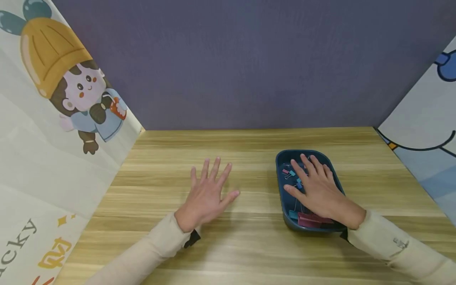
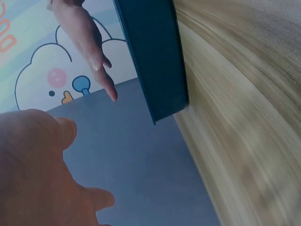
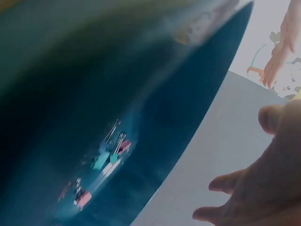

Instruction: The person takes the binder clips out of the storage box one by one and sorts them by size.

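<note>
On the wooden table point(image 1: 249, 150) stands a dark blue tray point(image 1: 280, 174) holding several small coloured binder clips point(image 1: 289, 173) and a larger maroon clip point(image 1: 308, 219). My right hand point(image 1: 310, 178) lies flat over the tray with fingers straight and spread, holding nothing; whether it touches the clips I cannot tell. My left hand point(image 1: 213, 182) is spread open over bare table, left of the tray. The blurred right wrist view shows the clips point(image 3: 110, 155) inside the tray point(image 3: 155, 84) and the right hand point(image 3: 254, 188). The left wrist view shows the tray's side point(image 2: 155, 56) and the left hand point(image 2: 37, 165).
A purple panel point(image 1: 249, 59) closes the back. A cartoon-printed panel point(image 1: 53, 118) stands on the left and another point(image 1: 427, 126) on the right, boxing in the table. Bare wood lies between the hands and along the near edge.
</note>
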Action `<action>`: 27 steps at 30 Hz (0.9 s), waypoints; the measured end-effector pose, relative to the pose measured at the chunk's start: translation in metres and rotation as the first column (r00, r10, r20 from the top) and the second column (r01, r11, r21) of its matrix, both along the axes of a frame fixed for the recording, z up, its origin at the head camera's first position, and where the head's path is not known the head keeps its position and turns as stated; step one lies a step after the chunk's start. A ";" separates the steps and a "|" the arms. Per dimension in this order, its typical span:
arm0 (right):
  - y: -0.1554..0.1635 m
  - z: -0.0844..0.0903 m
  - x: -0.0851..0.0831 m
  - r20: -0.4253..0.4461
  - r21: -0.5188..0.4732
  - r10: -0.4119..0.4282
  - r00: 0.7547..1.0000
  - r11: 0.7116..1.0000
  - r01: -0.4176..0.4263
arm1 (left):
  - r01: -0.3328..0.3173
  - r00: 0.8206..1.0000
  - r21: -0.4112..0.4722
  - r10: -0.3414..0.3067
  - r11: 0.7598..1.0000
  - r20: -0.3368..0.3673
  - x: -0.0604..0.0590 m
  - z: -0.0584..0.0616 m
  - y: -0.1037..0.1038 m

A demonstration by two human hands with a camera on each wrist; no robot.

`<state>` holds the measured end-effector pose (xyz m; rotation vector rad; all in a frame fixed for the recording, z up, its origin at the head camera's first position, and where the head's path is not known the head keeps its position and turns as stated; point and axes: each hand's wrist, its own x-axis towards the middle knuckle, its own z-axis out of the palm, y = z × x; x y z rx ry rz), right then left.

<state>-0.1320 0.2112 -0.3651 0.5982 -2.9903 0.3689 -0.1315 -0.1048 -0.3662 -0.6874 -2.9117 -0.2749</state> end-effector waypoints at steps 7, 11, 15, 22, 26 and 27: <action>0.010 0.000 0.000 0.006 -0.009 -0.007 1.000 1.000 0.007 | 0.001 1.000 0.002 -0.001 1.000 0.015 -0.007 -0.002 0.002; 0.016 0.002 0.000 0.001 -0.013 -0.013 1.000 1.000 0.013 | 0.003 1.000 -0.019 -0.002 1.000 0.029 -0.011 -0.002 0.005; 0.025 0.003 -0.001 0.008 -0.009 -0.029 1.000 1.000 0.029 | 0.007 0.999 -0.025 -0.006 1.000 0.050 -0.014 -0.002 0.007; 0.042 0.006 -0.004 0.061 -0.015 -0.075 0.995 0.997 0.076 | 0.021 0.997 -0.007 -0.021 1.000 0.077 -0.017 -0.001 0.010; 0.051 0.004 -0.004 0.076 -0.033 -0.090 0.993 0.995 0.092 | 0.044 0.997 0.005 -0.044 0.999 0.069 -0.018 -0.001 0.012; 0.054 0.003 -0.005 0.074 -0.043 -0.090 0.993 0.995 0.093 | 0.052 0.996 0.007 -0.052 0.999 0.066 -0.018 -0.001 0.013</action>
